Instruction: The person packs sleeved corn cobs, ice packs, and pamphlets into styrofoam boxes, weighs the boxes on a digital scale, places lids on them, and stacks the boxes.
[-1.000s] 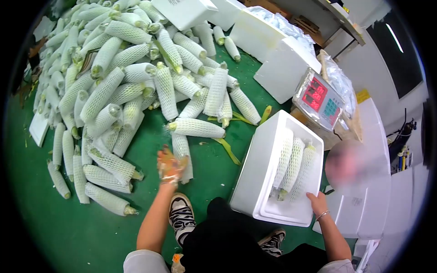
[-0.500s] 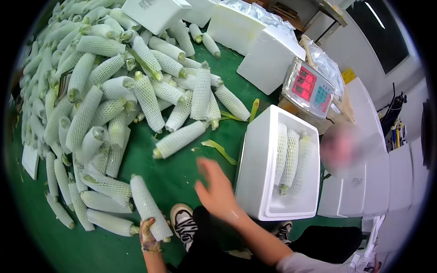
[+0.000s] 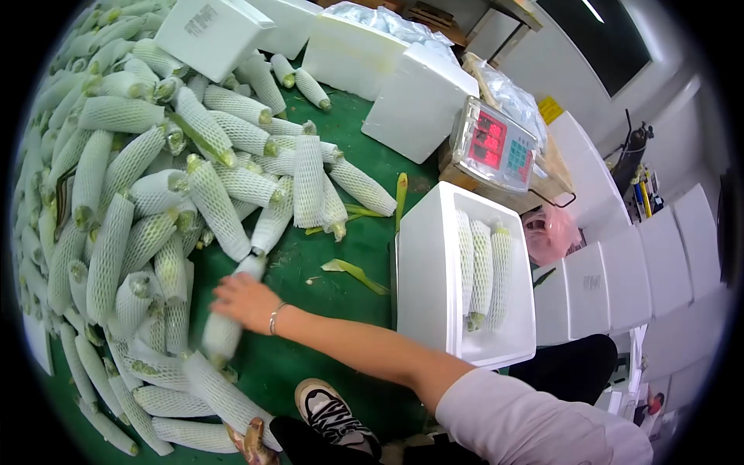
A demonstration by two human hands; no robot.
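Note:
Long pale-green vegetables in white foam net sleeves, which look like corn ears, lie heaped on the green floor. My right hand [image 3: 246,304] is closed over one netted corn ear [image 3: 222,335], which is slightly blurred and tilted beside the heap. At the bottom edge, my left hand [image 3: 252,446], in part cut off, grips the lower end of another netted corn ear [image 3: 229,395]. Its far end reaches toward the heap. To the right stands an open white foam box [image 3: 425,291] with several netted corn ears [image 3: 482,267] inside.
Behind the foam box sits a scale [image 3: 496,147] with red digits. More white foam boxes [image 3: 422,101] stand at the back and along the right. A loose husk leaf [image 3: 356,275] lies on the floor. My shoe [image 3: 329,415] is close to my left hand.
My right hand has moved left and taken hold of a corn ear, which has shifted toward the heap. My left hand and its corn ear sit lower in view. The view has swung somewhat.

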